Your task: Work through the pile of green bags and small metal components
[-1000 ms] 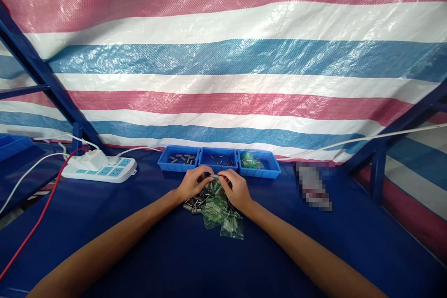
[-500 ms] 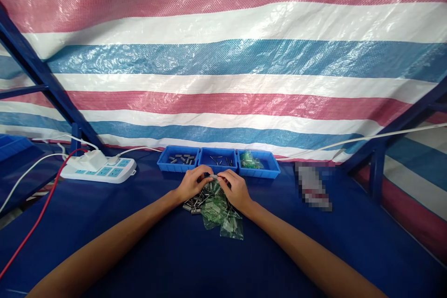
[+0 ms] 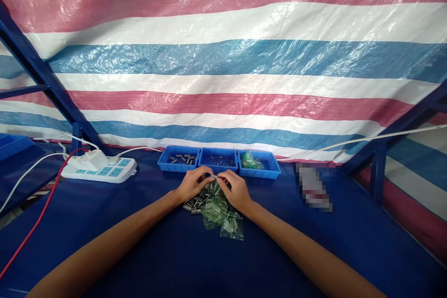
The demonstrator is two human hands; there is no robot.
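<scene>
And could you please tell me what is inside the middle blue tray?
Inside the middle blue tray lie a few thin, dark rods. Its near wall, partly covered by the left hand, hides the floor behind it, so anything there cannot be seen.

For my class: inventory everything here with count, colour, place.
Striped sheet: one, red, white, blue, background
Frame bars: several, blue, both sides
Table: one, dark blue, across bottom
Power strip: one, white and blue, left
Plugs: two, white, power strip
Cable: one, red, far left
Wires: several, white, both sides
Tray: one, blue, left edge
Pixelated patch: one, whitish, right
Bins: three, blue, row at back
Cylinders: several, grey, left bin
Pins: several, dark, middle bin
Bagged parts: count unclear, greenish, right bin
Metal parts: many, grey, tabletop heap
Plastic bags: several, greenish, on heap
Small piece: one, greyish, between hands
Left hand, right hand: one each, bare, at heap
Forearms: two, bare, lower corners
</scene>
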